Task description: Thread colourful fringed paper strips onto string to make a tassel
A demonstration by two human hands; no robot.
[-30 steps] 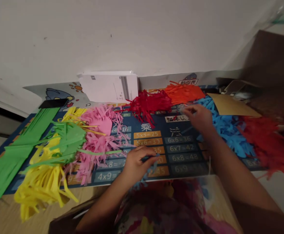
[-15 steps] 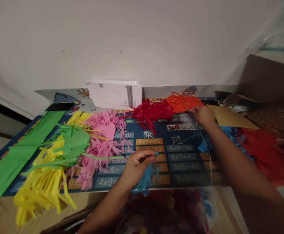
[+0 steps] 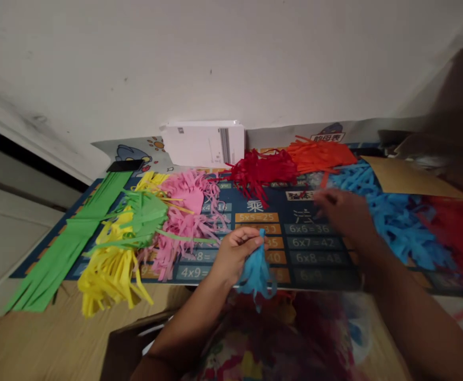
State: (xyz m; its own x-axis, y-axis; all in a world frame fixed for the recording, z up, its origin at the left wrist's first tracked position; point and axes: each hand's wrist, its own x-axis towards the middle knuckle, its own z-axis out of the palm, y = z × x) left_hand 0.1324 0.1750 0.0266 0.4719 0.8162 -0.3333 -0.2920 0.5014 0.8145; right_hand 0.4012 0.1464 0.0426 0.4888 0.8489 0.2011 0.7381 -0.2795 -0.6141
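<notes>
Left hand (image 3: 237,251) pinches blue tassel (image 3: 257,270) near its top, strands hanging; right hand (image 3: 344,211), blurred, near orange fringe (image 3: 322,156), cannot tell whether gripping.

place: likely home | times-table mat (image 3: 310,243) | wood-look floor (image 3: 66,330) | scuffed white wall (image 3: 255,63)

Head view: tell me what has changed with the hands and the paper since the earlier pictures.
The right hand has drawn back toward the person from the orange fringe; it is too blurred to tell what it holds. The pale strand earlier hanging by it no longer shows. The blue tassel, still in the left hand, now shows more fully. The red fringe and pink fringe stayed put.
</notes>
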